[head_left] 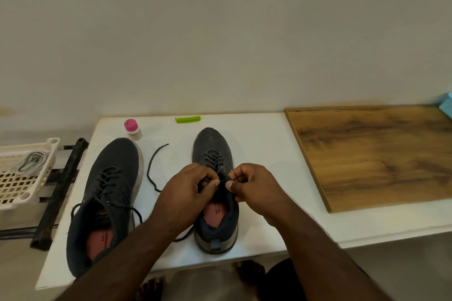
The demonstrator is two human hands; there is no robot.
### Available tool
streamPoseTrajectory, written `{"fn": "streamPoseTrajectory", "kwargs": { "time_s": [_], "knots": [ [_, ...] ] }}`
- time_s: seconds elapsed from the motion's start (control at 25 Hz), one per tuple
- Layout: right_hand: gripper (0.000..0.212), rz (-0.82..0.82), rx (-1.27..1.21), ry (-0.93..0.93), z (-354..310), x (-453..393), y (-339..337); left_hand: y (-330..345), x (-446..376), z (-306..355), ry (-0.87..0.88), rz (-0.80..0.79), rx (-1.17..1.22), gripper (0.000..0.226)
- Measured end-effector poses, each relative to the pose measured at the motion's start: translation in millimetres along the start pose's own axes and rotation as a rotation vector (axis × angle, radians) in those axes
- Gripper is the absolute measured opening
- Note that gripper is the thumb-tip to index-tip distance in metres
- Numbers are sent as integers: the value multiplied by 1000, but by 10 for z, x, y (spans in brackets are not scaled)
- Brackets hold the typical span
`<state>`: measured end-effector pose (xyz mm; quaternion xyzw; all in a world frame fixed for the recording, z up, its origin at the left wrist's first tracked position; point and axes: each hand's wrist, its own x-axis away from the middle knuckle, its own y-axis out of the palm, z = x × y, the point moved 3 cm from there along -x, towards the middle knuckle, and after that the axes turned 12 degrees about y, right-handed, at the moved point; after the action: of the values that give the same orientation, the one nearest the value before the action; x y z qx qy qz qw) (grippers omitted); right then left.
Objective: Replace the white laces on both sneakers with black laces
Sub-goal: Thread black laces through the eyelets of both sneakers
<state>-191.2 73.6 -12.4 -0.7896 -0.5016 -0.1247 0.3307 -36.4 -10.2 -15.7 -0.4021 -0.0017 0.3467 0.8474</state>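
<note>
Plain off-white wall fills the upper half of the view, and below it a white worktop (256, 144) carries two dark sneakers with their toes pointing at the wall. The left sneaker (110, 193) lies near the worktop's left edge, laced in black, its lace ends trailing loose over the sides. The right sneaker (215, 178) stands near the middle, also threaded with a black lace (152, 166) whose free end curls across the worktop between the two shoes.

Both hands meet over the upper eyelets of the right sneaker. The left hand (188, 193) has its fingers curled and pinches the lace by the tongue; the right hand (254, 186) is curled likewise, thumb and forefinger nipping the lace just opposite. The fingertips of the two hands are almost touching.

Behind the shoes stand a small white bottle with a pink cap (132, 129) and a green clip-like strip (187, 119). A wooden board (371, 154) lies on the worktop's right part. To the left, off the worktop, a cream plastic basket (27, 173) holds the pale laces (31, 160) in a loose bundle.
</note>
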Motion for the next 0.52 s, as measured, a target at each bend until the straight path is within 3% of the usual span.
{"fn": "streamPoseTrajectory", "kwargs": {
  "time_s": [0.52],
  "knots": [
    [9, -48, -101, 27, 12, -1, -8, 90, 4, -9, -33, 21, -105, 5]
  ]
}}
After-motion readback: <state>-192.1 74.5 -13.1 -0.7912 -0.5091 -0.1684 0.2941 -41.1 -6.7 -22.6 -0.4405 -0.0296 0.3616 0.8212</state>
